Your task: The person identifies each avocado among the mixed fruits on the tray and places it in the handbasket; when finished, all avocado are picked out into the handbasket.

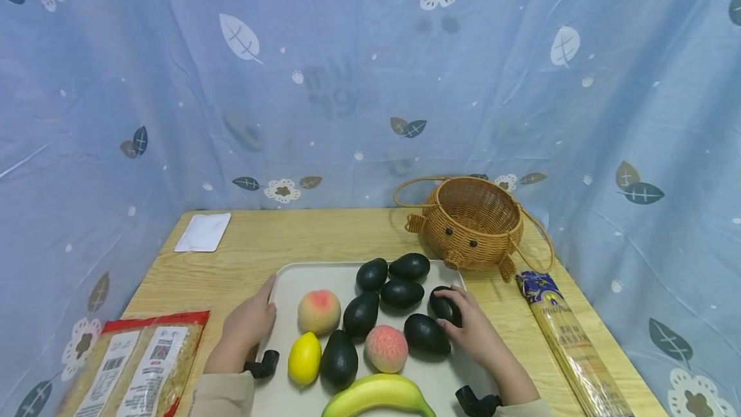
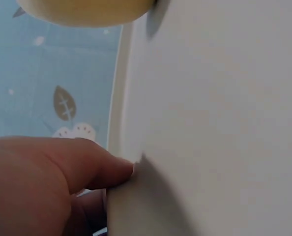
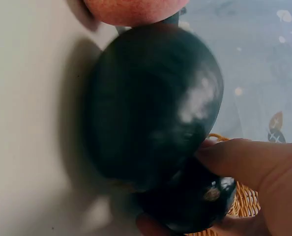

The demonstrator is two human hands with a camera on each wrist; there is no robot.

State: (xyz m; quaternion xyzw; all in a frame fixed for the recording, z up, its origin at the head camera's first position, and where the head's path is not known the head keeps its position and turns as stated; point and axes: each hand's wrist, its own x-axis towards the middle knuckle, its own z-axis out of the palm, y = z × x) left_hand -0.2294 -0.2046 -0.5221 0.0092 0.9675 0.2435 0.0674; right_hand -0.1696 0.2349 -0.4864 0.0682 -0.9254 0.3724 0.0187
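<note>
A cream tray (image 1: pixel 272 398) carries several dark avocados, two peaches, a lemon (image 1: pixel 304 359) and a banana (image 1: pixel 379 396). My left hand (image 1: pixel 250 322) holds the tray's left edge, and in the left wrist view the thumb (image 2: pixel 104 167) lies over the rim with a finger below. Near the tray's right edge, my right hand (image 1: pixel 476 333) grips an avocado (image 3: pixel 188 201) between thumb and fingers. Its thumb also lies against a larger avocado (image 3: pixel 156 103) beside it. One peach (image 1: pixel 319 311) sits at the left, the other peach (image 1: pixel 386 349) nearer the middle.
A wicker basket (image 1: pixel 463 250) with looped handles stands behind the tray's right corner. To the right lies a long pasta packet (image 1: pixel 570 346); at the left is a red-edged grain bag (image 1: pixel 141 365). A white packet (image 1: pixel 202 232) rests at the table's far left. Patterned curtains (image 1: pixel 347 82) surround the table.
</note>
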